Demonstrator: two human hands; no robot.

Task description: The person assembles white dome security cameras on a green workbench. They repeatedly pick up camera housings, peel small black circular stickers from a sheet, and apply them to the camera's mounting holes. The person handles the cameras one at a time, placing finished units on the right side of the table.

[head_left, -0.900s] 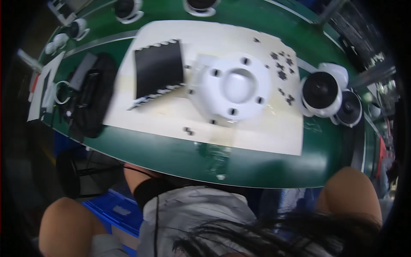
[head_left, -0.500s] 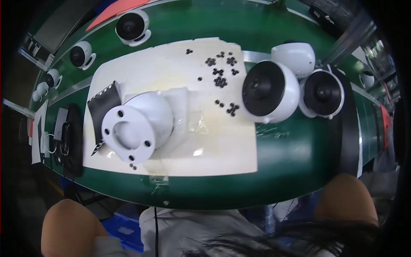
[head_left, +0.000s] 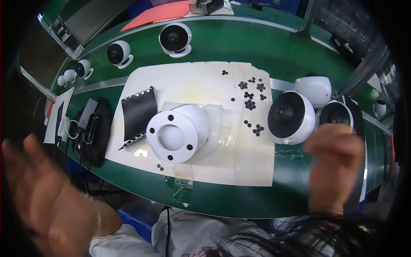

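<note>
My left hand [head_left: 47, 201] is up at the lower left, blurred, palm open with fingers [head_left: 19, 158] spread, holding nothing, off the counter [head_left: 274, 47] edge. My right hand [head_left: 334, 165] is raised at the right, also blurred, fingers curled loosely downward; I can't tell if anything is pinched in them, nothing visible. It sits just in front of the white dome camera [head_left: 290, 118] with the black face, which stands on the green counter at the right edge of the white paper sheet [head_left: 201, 85]. Just beside that one, a second black-faced camera [head_left: 338, 116], and behind them a plain white dome housing [head_left: 316, 89]. Middle of the sheet: a large white round camera body [head_left: 177, 132] lying tilted, base plate with screw holes facing up, resting on a clear plastic bag [head_left: 220, 128]. Left of it, touching the sheet, a black ribbed piece [head_left: 138, 111] with a toothed edge. Small black screws or pads [head_left: 250, 96] scattered on the sheet's upper right, a few more near the front edge below the round body. A black pouch with a cable [head_left: 92, 128] lies on the counter left of the sheet. Three small white cameras [head_left: 174, 39] line the far side. A red sheet [head_left: 156, 15] sits at the back.
</note>
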